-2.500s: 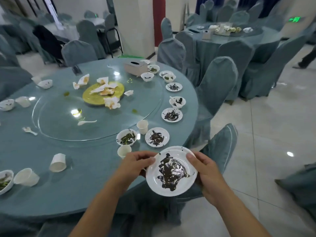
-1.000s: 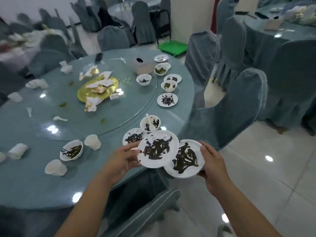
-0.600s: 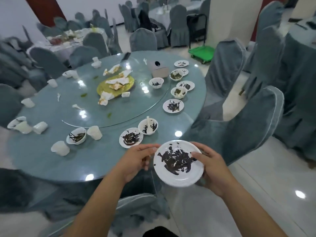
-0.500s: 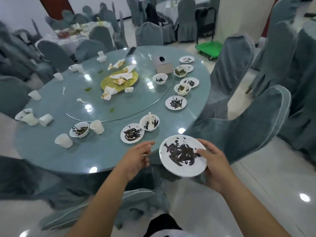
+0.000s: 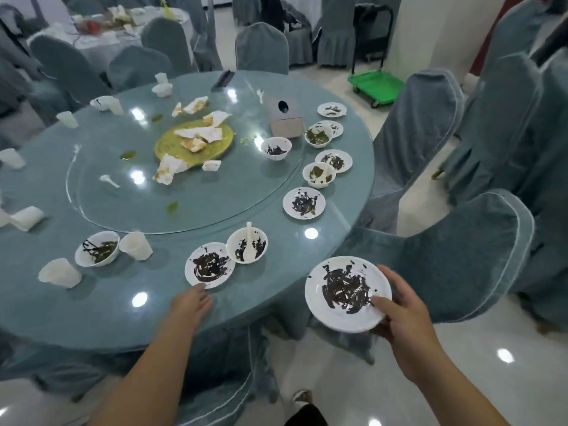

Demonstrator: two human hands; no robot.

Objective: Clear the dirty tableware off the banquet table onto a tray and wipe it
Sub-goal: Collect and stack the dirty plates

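Observation:
My right hand grips a stack of white plates smeared with dark sauce, held off the table's near edge. My left hand lies on the round blue banquet table, fingertips at the rim of another dirty plate; it holds nothing. Just beyond that plate stands a bowl with a white spoon. Several more dirty plates and bowls run along the right rim, such as a plate and a bowl.
A glass turntable carries a yellow platter with crumpled napkins and a tissue box. Tipped paper cups and a bowl lie left. Covered chairs crowd the right side. A green cart stands behind.
My left hand has left the stack and reached down to the dirty plate on the table. The right hand alone keeps the stacked plates, shifted right.

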